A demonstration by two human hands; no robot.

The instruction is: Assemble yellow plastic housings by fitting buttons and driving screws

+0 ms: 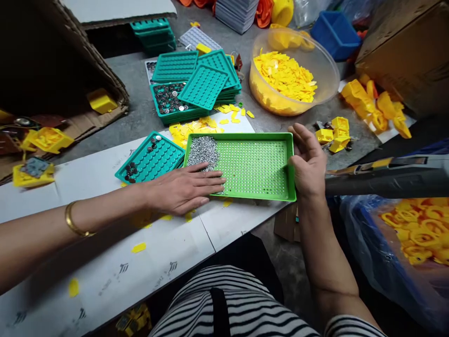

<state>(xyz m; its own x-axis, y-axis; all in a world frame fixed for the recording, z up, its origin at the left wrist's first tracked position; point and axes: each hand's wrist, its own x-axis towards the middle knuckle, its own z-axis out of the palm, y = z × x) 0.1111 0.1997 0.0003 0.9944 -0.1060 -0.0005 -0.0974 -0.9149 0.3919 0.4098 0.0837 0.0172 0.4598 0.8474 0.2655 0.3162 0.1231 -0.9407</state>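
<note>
A light green tray (257, 164) with a grid of small holes lies across the white board. Small silver screws (203, 152) are heaped at its left end. My left hand (185, 187) reaches over the tray's near left edge, fingers stretched out flat beside the heap. The tray's right end is gripped by my right hand (309, 161), thumb on the near side and fingers bent behind the wall. Partly behind the left end sits a teal tray (154, 161) with a few dark round parts in it. Flat yellow pieces (196, 128) are scattered just beyond.
Stacked teal trays (205, 86) stand farther back. A clear round tub (294, 105) of yellow pieces is at back right. On the right are a power tool (386, 180) and a lined bin with yellow parts (421, 229). A cardboard box (70, 51) rises at left.
</note>
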